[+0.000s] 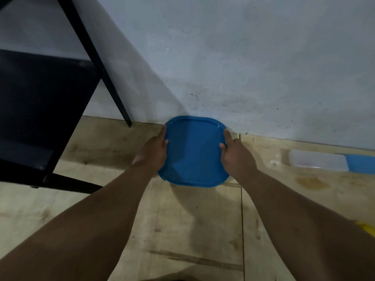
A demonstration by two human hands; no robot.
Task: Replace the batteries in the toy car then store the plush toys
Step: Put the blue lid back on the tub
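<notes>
Your left hand [155, 151] and right hand [236, 154] clamp opposite edges of the blue lid [193, 153], low at the base of the pale wall [233, 61]. Stained wooden floor [182, 226]; black table frame [67, 94] left, clear container [318, 163] right.

Plywood floor [192, 220] (stained) carries a blue-lidded container [193, 155] by the wall.

The blue lid [193, 153], a rounded square of plastic, lay flat on top of a container (almost wholly hidden beneath it) on the wooden floor, its far edge close against the pale wall.
</notes>
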